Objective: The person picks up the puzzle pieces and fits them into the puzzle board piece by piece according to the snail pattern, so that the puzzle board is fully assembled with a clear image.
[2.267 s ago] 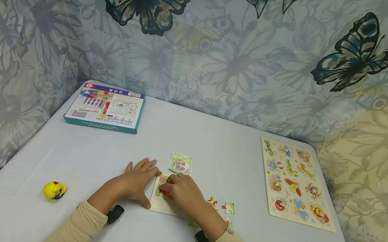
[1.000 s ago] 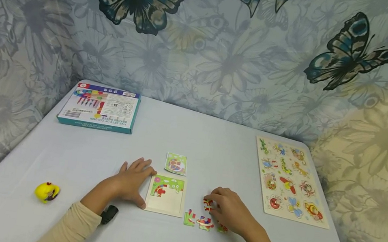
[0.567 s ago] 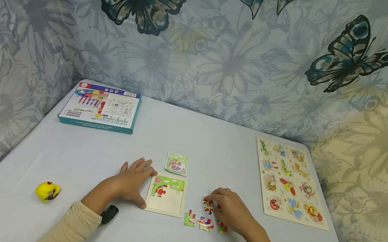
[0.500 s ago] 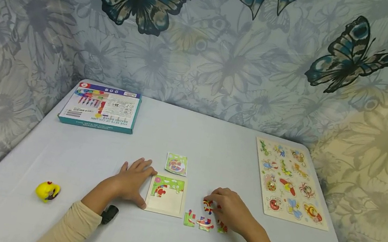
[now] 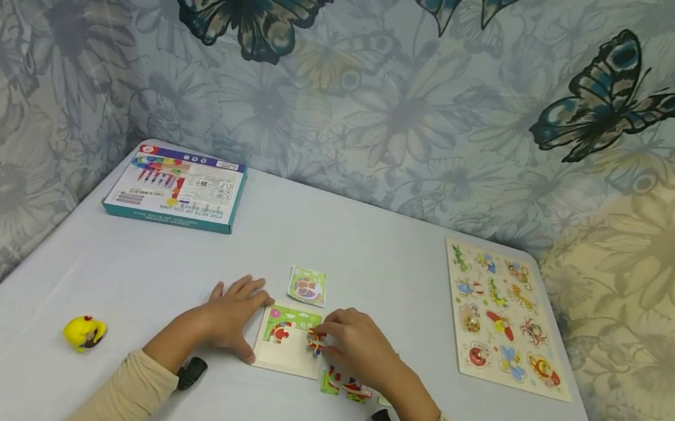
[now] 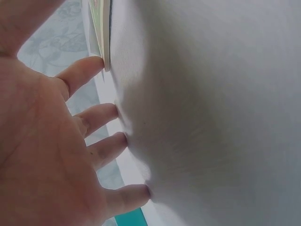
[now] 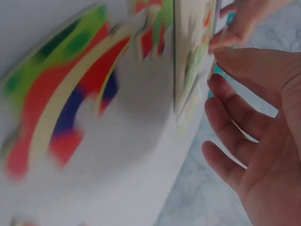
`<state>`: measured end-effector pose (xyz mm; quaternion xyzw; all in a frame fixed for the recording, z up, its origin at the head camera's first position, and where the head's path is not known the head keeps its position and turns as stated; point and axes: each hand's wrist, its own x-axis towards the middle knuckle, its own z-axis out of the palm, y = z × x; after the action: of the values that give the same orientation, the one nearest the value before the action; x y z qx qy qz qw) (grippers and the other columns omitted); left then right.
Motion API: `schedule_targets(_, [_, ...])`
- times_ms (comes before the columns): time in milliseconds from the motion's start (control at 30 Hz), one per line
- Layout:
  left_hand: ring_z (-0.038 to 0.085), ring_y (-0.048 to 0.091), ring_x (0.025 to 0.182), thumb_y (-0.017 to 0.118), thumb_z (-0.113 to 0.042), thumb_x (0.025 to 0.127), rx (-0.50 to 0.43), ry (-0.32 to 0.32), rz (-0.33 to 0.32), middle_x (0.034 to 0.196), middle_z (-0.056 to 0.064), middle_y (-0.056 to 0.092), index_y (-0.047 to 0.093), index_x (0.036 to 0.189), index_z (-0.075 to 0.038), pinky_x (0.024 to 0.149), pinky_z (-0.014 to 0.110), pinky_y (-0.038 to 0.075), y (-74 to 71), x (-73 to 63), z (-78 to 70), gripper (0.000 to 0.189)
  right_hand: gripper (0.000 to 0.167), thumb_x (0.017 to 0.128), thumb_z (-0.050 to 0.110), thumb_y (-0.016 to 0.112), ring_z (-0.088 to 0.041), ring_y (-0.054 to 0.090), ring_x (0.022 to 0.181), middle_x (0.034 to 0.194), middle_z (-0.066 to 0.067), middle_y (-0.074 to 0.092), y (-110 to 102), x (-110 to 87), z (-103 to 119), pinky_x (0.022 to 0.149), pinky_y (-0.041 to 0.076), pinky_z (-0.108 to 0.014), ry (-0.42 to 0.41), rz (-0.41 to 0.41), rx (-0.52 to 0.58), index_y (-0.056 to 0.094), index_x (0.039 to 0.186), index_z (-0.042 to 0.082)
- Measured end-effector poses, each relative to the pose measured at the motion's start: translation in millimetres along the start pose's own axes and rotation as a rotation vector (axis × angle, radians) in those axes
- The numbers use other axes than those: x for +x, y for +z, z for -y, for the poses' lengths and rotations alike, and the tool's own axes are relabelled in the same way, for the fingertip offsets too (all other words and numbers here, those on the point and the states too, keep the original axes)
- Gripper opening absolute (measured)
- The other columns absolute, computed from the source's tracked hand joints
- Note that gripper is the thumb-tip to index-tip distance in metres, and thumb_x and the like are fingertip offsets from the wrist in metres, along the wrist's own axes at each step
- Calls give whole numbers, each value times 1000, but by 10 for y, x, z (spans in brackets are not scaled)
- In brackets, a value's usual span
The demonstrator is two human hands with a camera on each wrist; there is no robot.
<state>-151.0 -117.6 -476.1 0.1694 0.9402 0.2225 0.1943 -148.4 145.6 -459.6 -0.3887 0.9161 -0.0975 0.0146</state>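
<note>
A shallow wooden puzzle tray (image 5: 285, 361) lies on the white table, with green, pink and red jigsaw pieces (image 5: 294, 318) along its top and upper left. My left hand (image 5: 226, 318) spreads around its left side, the thumb by the lower corner and the index fingertip (image 6: 96, 63) at the upper one. The other left fingertips rest on the table. Over the tray's right edge, my right hand (image 5: 363, 347) pinches a red, patterned jigsaw piece (image 5: 315, 342) between thumb and fingers. Loose jigsaw pieces (image 5: 330, 382) lie below that hand, one partly hidden by the wrist.
Just beyond the tray lies a small picture card (image 5: 307, 287). A flat cardboard box (image 5: 176, 189) occupies the back left, and a yellow toy (image 5: 83, 333) sits at the left. An animal puzzle board (image 5: 510, 320) lies at the right. A butterfly-patterned wall covering (image 5: 401, 119) rises behind the table.
My right hand first left the tray for the loose pieces on the right, took hold of one, and brought it left to the tray's edge. The left hand stayed at the tray.
</note>
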Motion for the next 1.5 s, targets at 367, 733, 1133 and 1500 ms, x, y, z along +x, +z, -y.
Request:
schedule_targets(367, [41, 12, 147, 93, -32, 59, -12, 5, 5, 157, 17, 25, 50, 133, -16, 109, 72, 8, -22, -41, -16, 88, 21, 87, 19, 73, -13, 60, 95, 104, 4, 67, 178, 187, 161, 90, 50, -33, -64, 2, -32, 75, 108, 17])
schedule_targets(733, [41, 12, 147, 92, -33, 59, -4, 11, 8, 157, 17, 24, 49, 134, -16, 109, 73, 8, -24, -36, -6, 88, 21, 86, 24, 74, -12, 59, 96, 103, 5, 66, 218, 237, 214, 94, 48, -34, -36, -6, -102, 75, 107, 19])
schedule_targets(1133, [41, 13, 147, 93, -32, 57, -4, 9, -8, 157, 17, 26, 51, 133, -15, 109, 73, 9, -10, -36, -7, 88, 23, 86, 23, 74, -16, 59, 104, 109, 3, 66, 248, 180, 210, 98, 46, -36, -59, -24, -90, 73, 108, 18])
schedule_targets(1500, [41, 13, 147, 94, -31, 57, -16, 7, -16, 157, 17, 26, 50, 133, -15, 109, 73, 9, -11, -41, -9, 89, 26, 85, 24, 74, -17, 57, 111, 111, 4, 65, 97, -228, -50, 103, 42, -42, 52, -43, -13, 71, 111, 18])
